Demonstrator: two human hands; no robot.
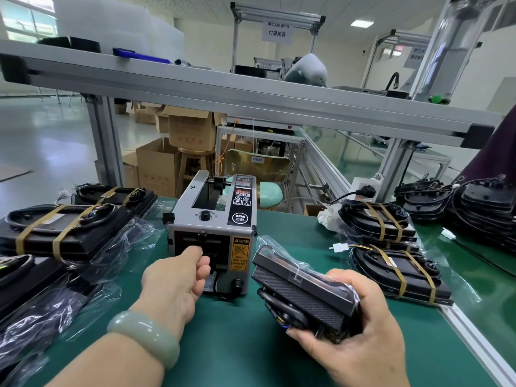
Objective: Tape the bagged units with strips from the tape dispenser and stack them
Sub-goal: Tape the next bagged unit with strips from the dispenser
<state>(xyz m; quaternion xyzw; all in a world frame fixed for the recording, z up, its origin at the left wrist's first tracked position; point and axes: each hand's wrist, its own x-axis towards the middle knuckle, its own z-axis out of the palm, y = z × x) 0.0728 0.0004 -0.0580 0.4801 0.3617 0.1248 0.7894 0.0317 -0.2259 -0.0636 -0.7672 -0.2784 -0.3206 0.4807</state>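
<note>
Taped units (64,233) stacked at left of counter (237,344). Left hand (173,277): fingers curled at tape dispenser (212,227) outlet, can't tell if pinching a strip. Right hand (360,331) fingers clasp bagged unit (301,289) above counter: black textured block w/ cable in slick clear film, prob. stiff, lightish; grip the body, not loose film.

A factory assembly floor: the tape dispenser (212,227) sits on a green-matted workbench (237,344), an aluminium-profile shelf (251,101) spans above it, cardboard boxes (159,166) pile up behind it, framed workstations (236,37) with hanging signs (277,32) stand farther behind, and stacked black units (485,208) lie to its right
</note>
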